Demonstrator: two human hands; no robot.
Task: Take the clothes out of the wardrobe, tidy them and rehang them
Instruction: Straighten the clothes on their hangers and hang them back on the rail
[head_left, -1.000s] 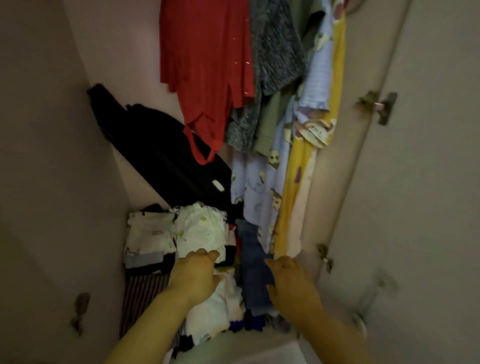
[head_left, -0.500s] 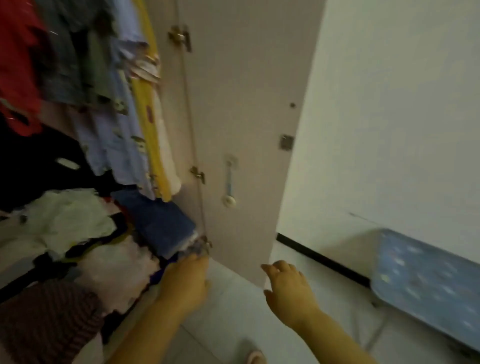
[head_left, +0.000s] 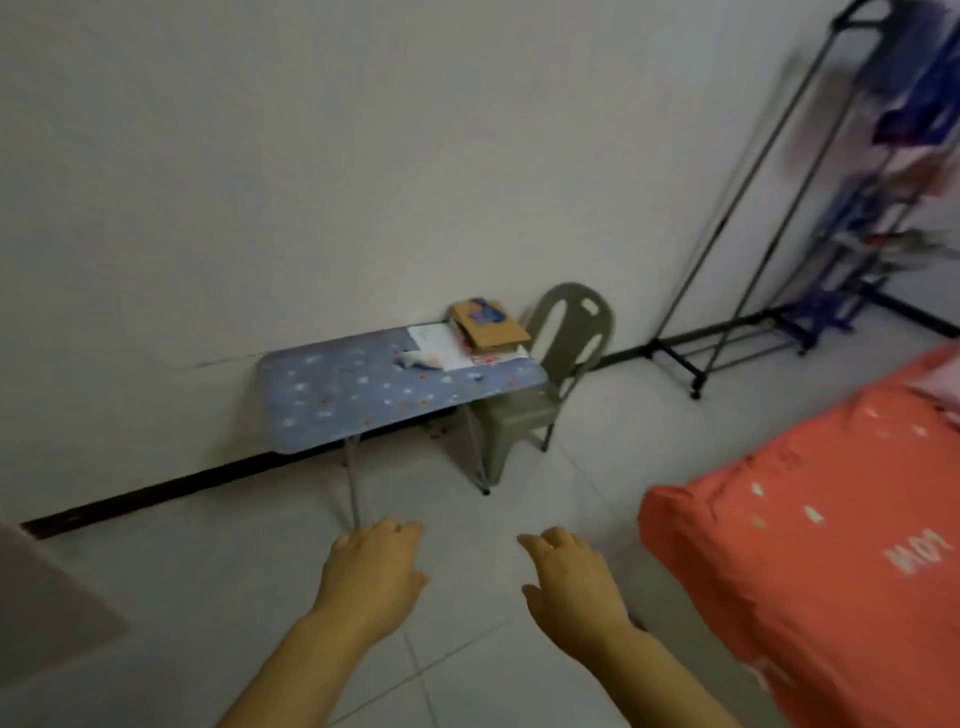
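Observation:
My left hand (head_left: 371, 574) and my right hand (head_left: 571, 577) are stretched out side by side over the pale tiled floor, backs up, fingers relaxed, holding nothing. No wardrobe clothes are in view; only the corner of the wardrobe door (head_left: 47, 608) shows at the lower left. A dark metal clothes rack (head_left: 779, 208) with blurred blue and pink garments (head_left: 919, 93) stands at the far right by the wall.
A low folding table (head_left: 374, 395) with a blue starred top stands against the wall, with papers and a cardboard box (head_left: 488, 325) on it. A grey plastic chair (head_left: 550, 379) sits beside it. A bed with an orange-red cover (head_left: 810, 525) fills the right side.
The view has swung right, away from the wardrobe and its hanging and piled clothes, to the table, chair, rack and bed. Both hands came away from the clothes pile holding nothing.

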